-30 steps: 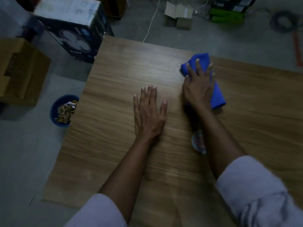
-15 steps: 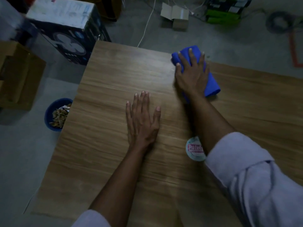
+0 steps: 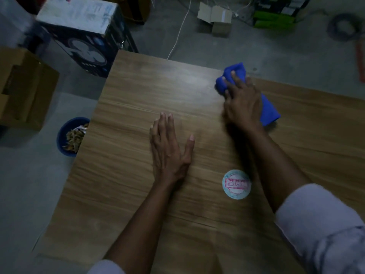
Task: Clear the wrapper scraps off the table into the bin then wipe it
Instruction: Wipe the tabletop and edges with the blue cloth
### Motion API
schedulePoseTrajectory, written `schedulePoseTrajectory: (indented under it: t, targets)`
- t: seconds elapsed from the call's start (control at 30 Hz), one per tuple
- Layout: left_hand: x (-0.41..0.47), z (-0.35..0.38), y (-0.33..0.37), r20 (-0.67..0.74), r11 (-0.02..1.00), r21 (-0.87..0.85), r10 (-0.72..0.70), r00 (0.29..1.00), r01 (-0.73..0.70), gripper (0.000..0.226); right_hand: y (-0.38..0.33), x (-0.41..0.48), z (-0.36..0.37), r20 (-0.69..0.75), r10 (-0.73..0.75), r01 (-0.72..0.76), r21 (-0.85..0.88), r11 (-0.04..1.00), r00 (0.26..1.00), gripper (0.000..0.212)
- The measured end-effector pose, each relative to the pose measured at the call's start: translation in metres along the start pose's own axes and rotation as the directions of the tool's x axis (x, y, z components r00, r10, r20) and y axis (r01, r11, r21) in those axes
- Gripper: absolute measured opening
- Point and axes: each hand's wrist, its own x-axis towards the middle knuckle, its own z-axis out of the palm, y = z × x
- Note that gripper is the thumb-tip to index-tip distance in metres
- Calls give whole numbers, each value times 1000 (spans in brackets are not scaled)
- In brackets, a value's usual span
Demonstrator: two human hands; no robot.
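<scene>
My right hand presses a folded blue cloth flat on the wooden table, close to the far edge. The cloth sticks out beyond my fingers and to the right of my palm. My left hand lies flat and open on the table's middle, fingers together, holding nothing. A blue bin with wrapper scraps inside stands on the floor at the table's left edge, partly hidden by the tabletop.
A round white and pink sticker sits on the table beside my right forearm. On the floor stand a fan box and a brown carton at the left, small boxes and cables beyond the far edge.
My right hand has slid the blue cloth away from me towards the far edge of the table, then a little to the right. My left hand has stayed flat in place.
</scene>
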Motion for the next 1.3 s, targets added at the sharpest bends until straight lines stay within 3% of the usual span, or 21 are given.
schedulePoseTrajectory:
  t: [0.07,0.1,0.17,0.2,0.27,0.4,0.47,0.57,0.63,0.73,0.8,0.9,1.07,1.13,1.23,1.3]
  targets:
    - [1,1,2,41,1000,17,-1,999,1,82,-29,4,-8,-27,143,-141,70,988,989,48]
    - [0,1,3,50,1000,21,-5,999,4,82,-49,-6,-4,-110,109,-98,94,991,988,49]
    - [1,0,1,34,1000,15,14,999,-15,79,-78,-37,17,-109,-114,127,114,985,987,51]
    - [1,0,-2,23,1000,6,25,999,-25,78,-85,-50,22,-6,-225,224,132,966,974,51]
    - [1,0,-6,18,1000,-6,24,1000,-23,77,-65,-38,23,82,-311,297,147,943,947,52]
    - [1,0,1,34,999,-26,21,999,-20,76,-12,29,4,52,21,-23,43,999,998,59]
    - [2,0,3,27,999,-37,18,999,-17,76,-21,24,10,18,52,-52,32,998,998,52]
    - [2,-2,1,-1,997,-76,19,1000,-19,73,-53,-45,30,-12,-167,167,117,979,986,52]
    - [3,-2,0,-61,990,-138,20,998,-29,69,-59,-95,36,25,-379,366,202,908,925,51]
    - [1,-4,2,-76,982,-184,29,997,-43,65,-42,-95,37,21,-491,477,198,856,871,45]
    - [-1,-4,3,-53,987,-151,43,998,-51,66,-31,-60,37,-2,-406,401,166,901,914,47]
    - [-1,-5,1,-48,990,-136,38,998,-44,66,-14,-11,25,25,-115,111,122,986,993,50]
    - [2,0,5,29,999,-41,37,999,-36,70,-13,-34,14,-97,250,-242,94,966,963,45]
    - [1,0,4,45,999,-10,48,998,-47,71,-43,-31,19,-41,221,-218,79,973,974,47]
    - [3,1,1,43,998,12,55,998,-56,70,-94,-17,31,83,-18,5,156,988,996,61]
    - [2,1,0,32,998,11,64,997,-64,68,-106,-25,35,134,-97,74,163,984,986,62]
